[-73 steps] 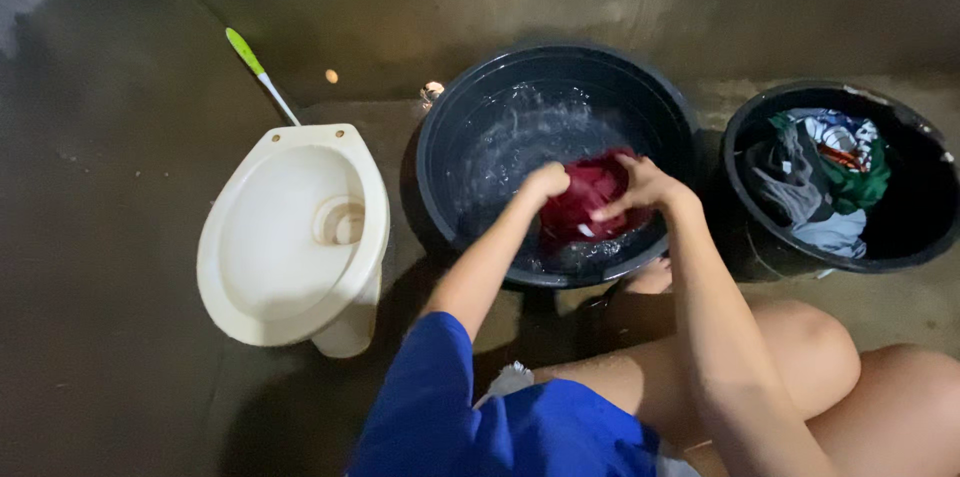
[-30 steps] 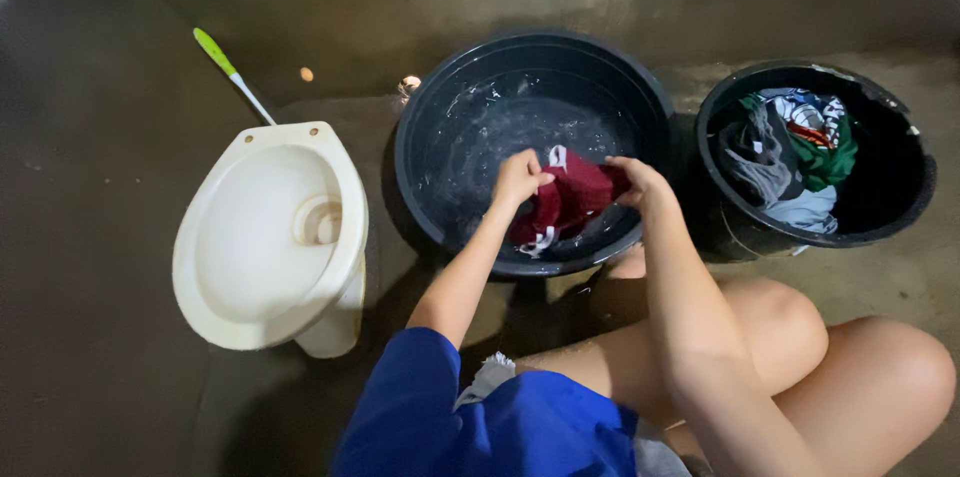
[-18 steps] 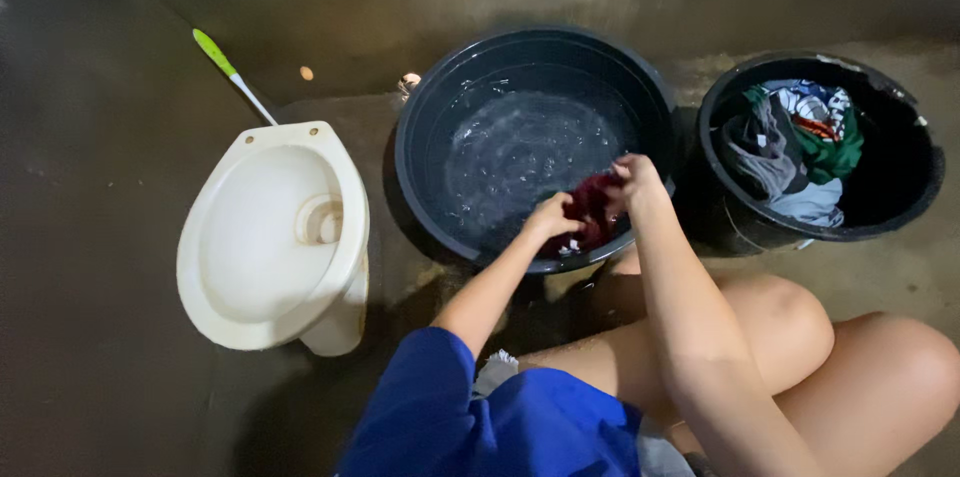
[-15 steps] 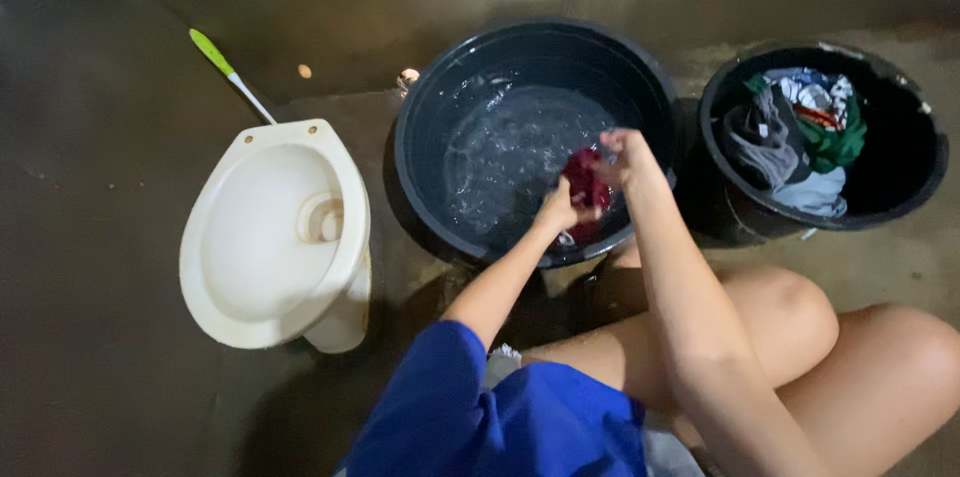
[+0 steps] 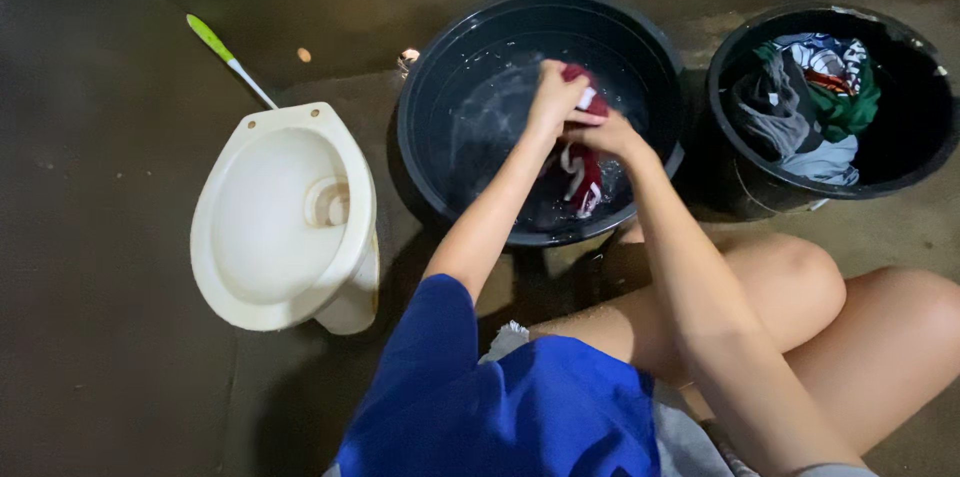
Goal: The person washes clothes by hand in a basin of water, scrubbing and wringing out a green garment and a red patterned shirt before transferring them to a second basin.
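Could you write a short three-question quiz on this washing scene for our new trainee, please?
1. True or false: both hands grip the red garment over the water-filled basin.
2. What fills the black bucket? A) mixed clothes B) only water
3. What stands beside the basin, opposite the bucket?

Key:
1. True; left hand and right hand both hold it.
2. A
3. The cream toilet bowl.

Both hands' grip on cloth (image 5: 582, 172) over basin (image 5: 430, 177) of water. Toilet bowl (image 5: 285, 217) left of grip, brush (image 5: 230, 59) behind it. Tub (image 5: 900, 167) of clothes (image 5: 815, 102) right of grip. All on floor (image 5: 110, 337).
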